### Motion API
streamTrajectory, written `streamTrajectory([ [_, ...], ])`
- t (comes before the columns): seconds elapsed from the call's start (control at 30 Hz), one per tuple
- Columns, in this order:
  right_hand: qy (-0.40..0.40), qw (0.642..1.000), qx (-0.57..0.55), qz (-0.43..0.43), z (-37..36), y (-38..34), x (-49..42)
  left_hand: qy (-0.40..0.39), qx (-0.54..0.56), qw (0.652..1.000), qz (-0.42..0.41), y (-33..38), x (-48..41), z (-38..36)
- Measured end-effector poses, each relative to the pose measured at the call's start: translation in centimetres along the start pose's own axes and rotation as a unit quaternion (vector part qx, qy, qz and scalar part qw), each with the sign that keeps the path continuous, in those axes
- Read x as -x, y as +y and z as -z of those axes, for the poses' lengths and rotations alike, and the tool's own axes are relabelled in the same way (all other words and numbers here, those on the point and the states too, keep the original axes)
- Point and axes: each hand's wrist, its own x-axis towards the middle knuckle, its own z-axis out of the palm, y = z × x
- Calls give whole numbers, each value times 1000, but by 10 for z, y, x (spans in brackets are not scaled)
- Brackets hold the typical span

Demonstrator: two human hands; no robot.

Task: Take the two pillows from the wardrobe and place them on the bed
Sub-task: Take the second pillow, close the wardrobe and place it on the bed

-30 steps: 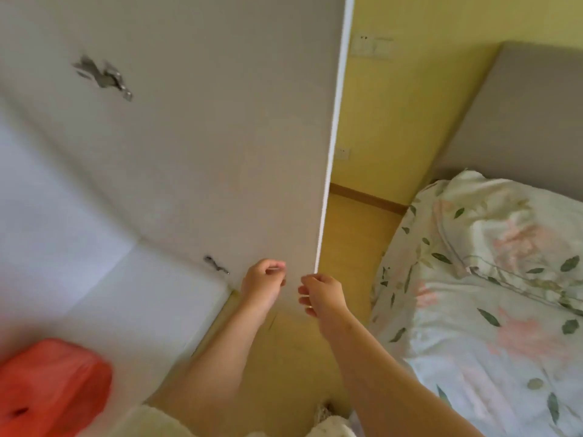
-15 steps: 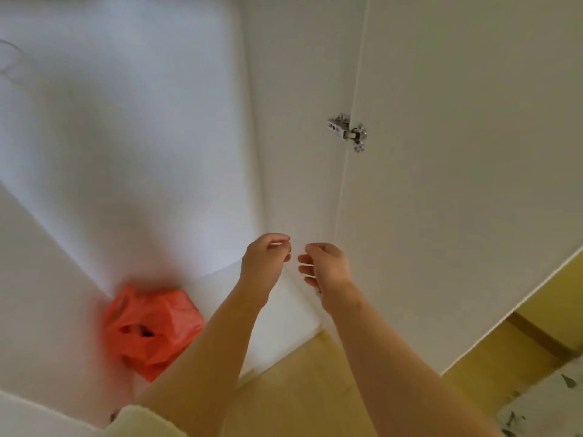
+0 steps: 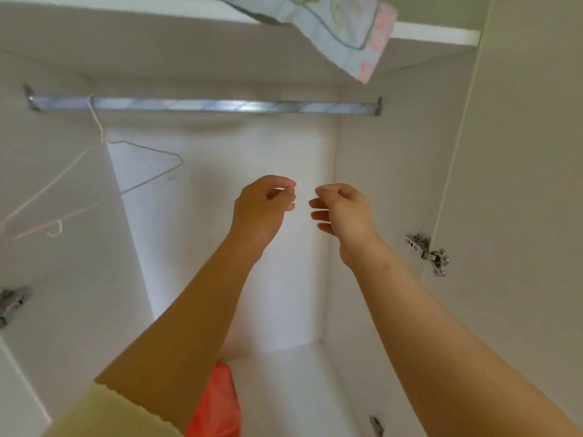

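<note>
Pillows (image 3: 344, 29): a floral fabric corner now shows at 12–1 o'clock, hanging over the top shelf (image 3: 435, 34) edge; can't tell if it's one or both. Half a sec ago the view was low, on the wardrobe floor w/ the orange bag; a sec ago it faced the door edge & bed. Now it's tilted up past the rail (image 3: 205, 106) and hangers (image 3: 148, 165), so the target's found. Left hand (image 3: 263, 209) and right hand (image 3: 345, 212) sit center frame, near each other, fingers loosely curled, holding nothing, well below the shelf. Orange bag (image 3: 217, 405) at 6 o'clock, partly behind left forearm. Next, probably: reach up toward 1 o'clock, grab the overhanging corner.
</note>
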Motion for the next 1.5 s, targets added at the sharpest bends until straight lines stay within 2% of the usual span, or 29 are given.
streamTrajectory([
  [0.3, -25, 988, 26, 150, -17, -82, -40, 50, -6, 987, -149, 82, -39, 46],
  [0.4, -18, 979, 45, 200, -21, -103, -49, 88, -28, 976, -197, 105, -54, 57],
  [0.5, 4, 966, 67, 251, -24, -123, -57, 145, -102, 951, -254, 123, -73, 61],
  [0.57, 17, 954, 102, 282, -26, -133, -60, 165, -191, 925, -285, 129, -85, 61],
  [0.67, 64, 922, 181, 337, -27, -144, -66, 152, -334, 877, -310, 132, -103, 56],
  [0.77, 146, 837, 365, 382, -20, -150, -71, 120, -424, 845, -302, 136, -116, 51],
  [0.83, 162, 795, 432, 394, -12, -151, -73, 102, -477, 822, -293, 140, -125, 47],
  [0.93, 148, 800, 460, 357, -2, -153, -75, 70, -531, 802, -264, 142, -134, 41],
  [1.0, 132, 811, 459, 337, 1, -152, -74, 63, -528, 812, -241, 142, -137, 36],
  [1.1, 112, 820, 450, 335, 2, -148, -74, 111, -474, 837, -249, 144, -140, 35],
  [1.2, 105, 827, 445, 327, 0, -147, -73, 147, -463, 833, -265, 146, -139, 36],
  [1.33, 103, 831, 435, 331, -2, -148, -69, 122, -390, 878, -252, 155, -133, 46],
  [1.5, 139, 820, 421, 362, -5, -153, -63, 109, -339, 897, -264, 151, -110, 66],
])
